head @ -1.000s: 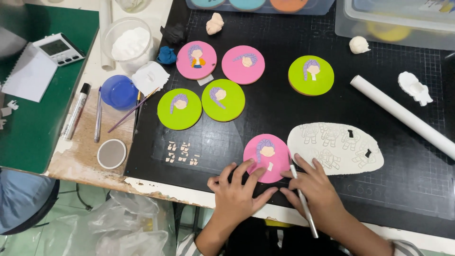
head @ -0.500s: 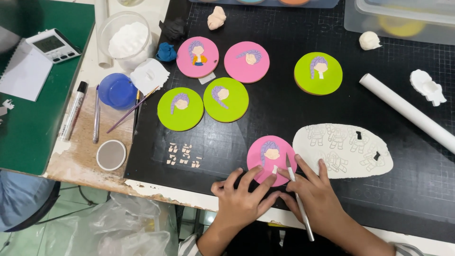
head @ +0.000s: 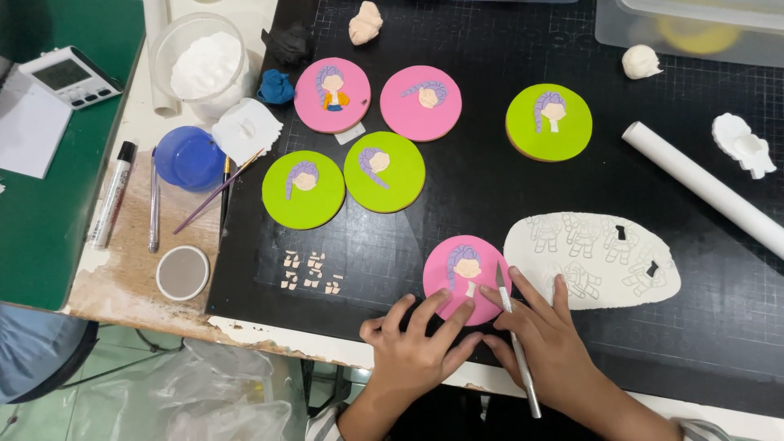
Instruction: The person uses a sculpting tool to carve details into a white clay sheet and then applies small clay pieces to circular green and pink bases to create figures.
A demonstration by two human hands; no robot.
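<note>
My left hand [head: 416, 347] rests fingers-spread on the near edge of a pink disc [head: 465, 279] that carries a small clay face with purple hair. My right hand [head: 549, 339] holds a thin metal craft knife [head: 514, 343], blade tip at the disc's right side by the face. Just right of the disc lies a flat sheet of white clay [head: 592, 261] with little figure shapes cut into it. Small cut clay pieces [head: 310, 272] lie left of the disc on the black cutting mat [head: 457, 204].
Two green discs [head: 343, 180], two pink discs [head: 376, 98] and a further green disc [head: 549, 122] lie farther back. A white roller [head: 702, 188], clay lumps, a clear bin [head: 694, 24], a blue cup [head: 188, 158], brushes, pens, a white tub [head: 200, 61] and a scale [head: 69, 76] surround them.
Both hands have stayed on the near pink disc. The knife tip has shifted slightly toward the clay face, and the view has drifted a little.
</note>
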